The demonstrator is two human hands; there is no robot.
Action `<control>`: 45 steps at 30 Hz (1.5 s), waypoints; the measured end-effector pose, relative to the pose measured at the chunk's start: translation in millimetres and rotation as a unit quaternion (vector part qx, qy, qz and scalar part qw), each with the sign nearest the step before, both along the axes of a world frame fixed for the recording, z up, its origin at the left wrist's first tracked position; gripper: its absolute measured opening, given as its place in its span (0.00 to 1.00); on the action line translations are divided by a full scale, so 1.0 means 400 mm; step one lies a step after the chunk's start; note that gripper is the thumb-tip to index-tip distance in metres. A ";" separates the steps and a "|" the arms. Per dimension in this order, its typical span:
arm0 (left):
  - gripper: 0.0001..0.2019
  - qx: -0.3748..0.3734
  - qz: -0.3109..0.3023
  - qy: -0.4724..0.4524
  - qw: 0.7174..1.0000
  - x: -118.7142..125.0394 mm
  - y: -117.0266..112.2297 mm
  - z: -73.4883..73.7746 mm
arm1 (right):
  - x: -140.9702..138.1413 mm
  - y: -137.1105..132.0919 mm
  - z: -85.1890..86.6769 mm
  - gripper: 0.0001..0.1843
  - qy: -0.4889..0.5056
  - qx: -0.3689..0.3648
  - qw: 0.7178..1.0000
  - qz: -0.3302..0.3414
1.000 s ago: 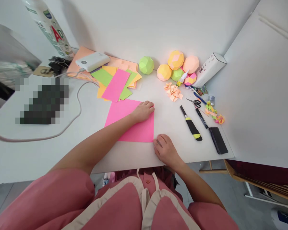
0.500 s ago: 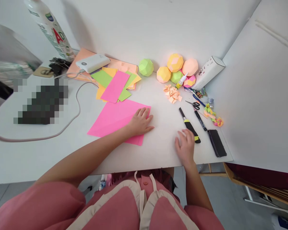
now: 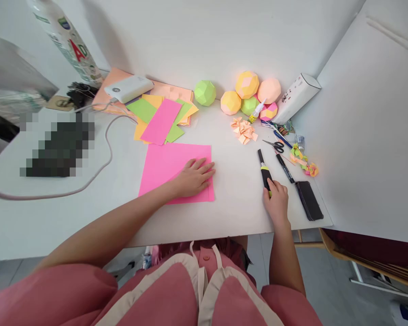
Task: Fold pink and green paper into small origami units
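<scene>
A sheet of pink paper [image 3: 166, 163] lies flat on the white table. My left hand [image 3: 193, 177] rests on its right part, palm down, with the fingers spread. Over to the right, my right hand [image 3: 277, 201] is closed around the handle of a black and yellow utility knife [image 3: 265, 174], whose blade end points away from me. A black marker [image 3: 284, 168] and small scissors [image 3: 276, 146] lie just beyond that hand. Beside it is a dark phone-like case [image 3: 308, 201].
Folded-paper balls [image 3: 247, 84] and small peach paper pieces [image 3: 244, 131] sit at the back, near a white box [image 3: 298, 98]. Coloured paper strips [image 3: 161, 121], a power bank [image 3: 129, 88] and its cable [image 3: 110, 149] lie left, with a tall bottle [image 3: 70, 45] behind.
My right hand has moved right and closed on the utility knife. Under my left hand the pink sheet has turned, its edges now squarer to the table's front edge.
</scene>
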State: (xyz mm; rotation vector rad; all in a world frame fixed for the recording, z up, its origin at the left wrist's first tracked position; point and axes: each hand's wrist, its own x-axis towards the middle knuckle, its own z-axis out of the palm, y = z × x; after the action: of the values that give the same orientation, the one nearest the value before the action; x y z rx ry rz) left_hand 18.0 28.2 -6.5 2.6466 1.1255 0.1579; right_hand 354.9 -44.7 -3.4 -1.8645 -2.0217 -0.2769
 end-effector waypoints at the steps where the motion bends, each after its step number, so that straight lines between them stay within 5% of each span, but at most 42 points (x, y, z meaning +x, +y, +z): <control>1: 0.22 0.019 0.020 -0.012 1.000 0.015 -0.004 -0.006 | -0.003 -0.009 0.007 0.21 0.021 -0.008 1.000 0.010; 8: 0.20 0.102 0.049 -0.076 0.991 0.037 -0.007 -0.039 | -0.077 -0.214 0.083 0.25 0.147 -0.082 0.961 0.218; 14: 0.19 0.131 0.050 -0.078 0.987 0.035 -0.009 -0.040 | -0.132 -0.343 0.100 0.29 0.156 -0.126 0.950 0.240; 38: 0.17 0.156 0.014 -0.042 0.987 0.056 -0.033 -0.030 | -0.175 -0.371 0.129 0.23 0.070 -0.142 0.964 0.215; 45: 0.27 0.117 0.017 0.000 0.993 0.054 -0.062 -0.037 | -0.199 -0.386 0.140 0.25 0.104 -0.140 0.959 0.222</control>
State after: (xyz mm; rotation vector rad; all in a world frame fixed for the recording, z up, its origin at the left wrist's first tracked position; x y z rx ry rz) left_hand 39.7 3.5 -21.3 2.8302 1.2202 0.3152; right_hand 275.2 -199.0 52.6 -1.4459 -2.3421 0.3296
